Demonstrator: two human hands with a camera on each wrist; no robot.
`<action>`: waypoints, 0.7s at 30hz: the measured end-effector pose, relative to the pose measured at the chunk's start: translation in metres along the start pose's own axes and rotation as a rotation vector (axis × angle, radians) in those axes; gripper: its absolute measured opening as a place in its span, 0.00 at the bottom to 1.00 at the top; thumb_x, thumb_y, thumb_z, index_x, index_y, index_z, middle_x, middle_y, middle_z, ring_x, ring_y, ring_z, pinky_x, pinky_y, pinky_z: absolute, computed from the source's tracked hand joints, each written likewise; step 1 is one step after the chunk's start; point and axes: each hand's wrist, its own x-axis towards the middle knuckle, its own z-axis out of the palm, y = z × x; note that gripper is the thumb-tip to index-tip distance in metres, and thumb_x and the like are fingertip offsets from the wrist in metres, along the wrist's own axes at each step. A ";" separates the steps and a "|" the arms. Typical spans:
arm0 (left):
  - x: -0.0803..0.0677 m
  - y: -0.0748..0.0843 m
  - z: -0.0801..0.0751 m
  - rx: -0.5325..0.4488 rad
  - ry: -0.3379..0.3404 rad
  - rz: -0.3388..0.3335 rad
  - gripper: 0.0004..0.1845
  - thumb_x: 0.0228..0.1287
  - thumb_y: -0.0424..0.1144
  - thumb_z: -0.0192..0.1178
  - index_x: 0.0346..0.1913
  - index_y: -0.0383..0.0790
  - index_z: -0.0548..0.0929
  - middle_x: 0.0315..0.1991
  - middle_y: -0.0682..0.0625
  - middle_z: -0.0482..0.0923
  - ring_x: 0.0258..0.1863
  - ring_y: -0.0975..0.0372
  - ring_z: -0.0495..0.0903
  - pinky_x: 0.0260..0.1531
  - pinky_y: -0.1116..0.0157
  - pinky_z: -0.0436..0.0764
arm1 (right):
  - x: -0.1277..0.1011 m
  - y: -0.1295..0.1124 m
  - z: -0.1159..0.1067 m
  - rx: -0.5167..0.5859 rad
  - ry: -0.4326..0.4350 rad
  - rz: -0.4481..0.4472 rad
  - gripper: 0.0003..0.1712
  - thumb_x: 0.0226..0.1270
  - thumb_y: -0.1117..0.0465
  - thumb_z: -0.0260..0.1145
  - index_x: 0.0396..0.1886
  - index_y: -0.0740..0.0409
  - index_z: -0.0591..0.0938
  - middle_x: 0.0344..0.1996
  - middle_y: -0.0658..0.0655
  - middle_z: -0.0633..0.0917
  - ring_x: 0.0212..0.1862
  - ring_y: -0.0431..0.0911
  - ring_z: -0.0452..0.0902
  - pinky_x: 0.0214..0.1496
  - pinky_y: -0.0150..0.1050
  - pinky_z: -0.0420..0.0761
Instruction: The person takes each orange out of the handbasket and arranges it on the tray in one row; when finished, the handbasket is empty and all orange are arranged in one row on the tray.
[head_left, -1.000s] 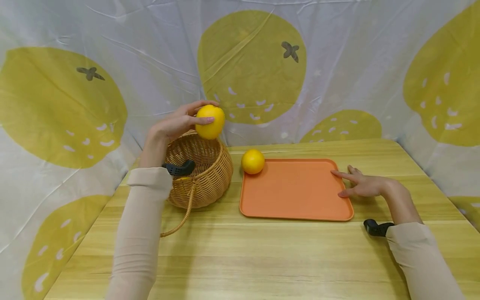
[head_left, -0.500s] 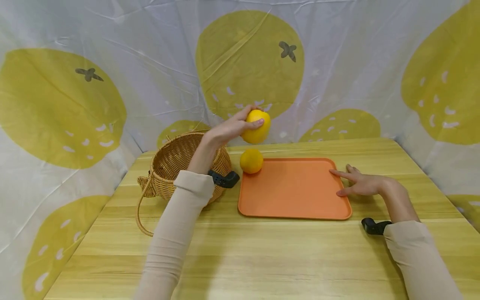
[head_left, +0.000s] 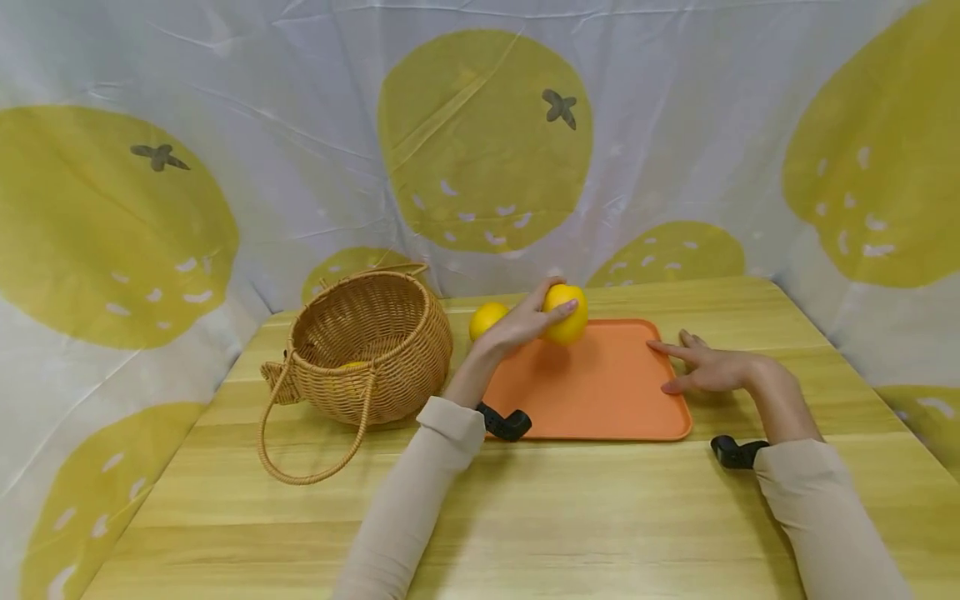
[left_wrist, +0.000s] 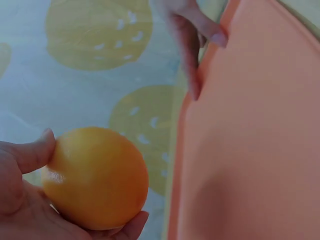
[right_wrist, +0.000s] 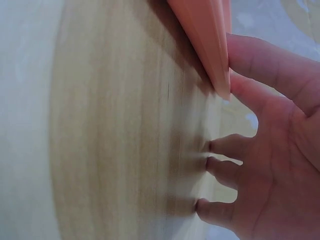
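My left hand [head_left: 522, 323] grips an orange [head_left: 567, 317] between thumb and fingers, over the back part of a flat orange tray [head_left: 626, 396]. In the left wrist view the held orange [left_wrist: 100, 177] looks round and glossy, and a shadow falls on the tray beside it. A second orange [head_left: 486, 319] sits at the tray's back left corner, partly behind my left hand. At the tray's right end, my right hand [head_left: 716, 369] touches the rim with thumb and forefinger. Its other fingertips [right_wrist: 212, 146] rest on the wooden table, as the right wrist view shows.
A wicker basket [head_left: 408, 367] stands left of the tray, its handle [head_left: 311, 477] hanging down toward the front. Something yellow [head_left: 352, 365] shows inside it. A curtain [head_left: 315, 167] printed with large yellow fruit hangs behind the table [head_left: 570, 525].
My left hand has carried the orange from above the basket rightward, past the second orange, then down over the tray. My right hand stays at the tray's right rim.
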 end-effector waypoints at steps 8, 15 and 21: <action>0.004 -0.023 0.026 0.182 0.144 -0.006 0.36 0.81 0.51 0.52 0.82 0.43 0.54 0.70 0.32 0.62 0.62 0.44 0.71 0.64 0.48 0.73 | -0.001 -0.007 -0.001 -0.003 -0.010 0.008 0.54 0.74 0.44 0.66 0.85 0.57 0.47 0.77 0.81 0.25 0.76 0.78 0.15 0.67 0.84 0.32; 0.005 -0.042 0.043 0.230 0.308 -0.057 0.36 0.79 0.57 0.52 0.82 0.52 0.56 0.73 0.33 0.59 0.63 0.42 0.74 0.63 0.45 0.76 | -0.003 -0.009 0.000 0.007 -0.020 0.014 0.54 0.74 0.45 0.67 0.85 0.58 0.47 0.77 0.80 0.24 0.76 0.78 0.14 0.67 0.84 0.31; 0.006 -0.045 0.041 0.256 0.298 -0.043 0.39 0.77 0.53 0.56 0.83 0.51 0.54 0.75 0.32 0.55 0.66 0.39 0.72 0.66 0.43 0.73 | -0.004 -0.010 -0.001 -0.002 -0.014 0.017 0.53 0.74 0.46 0.67 0.85 0.59 0.47 0.77 0.81 0.25 0.76 0.79 0.15 0.67 0.84 0.32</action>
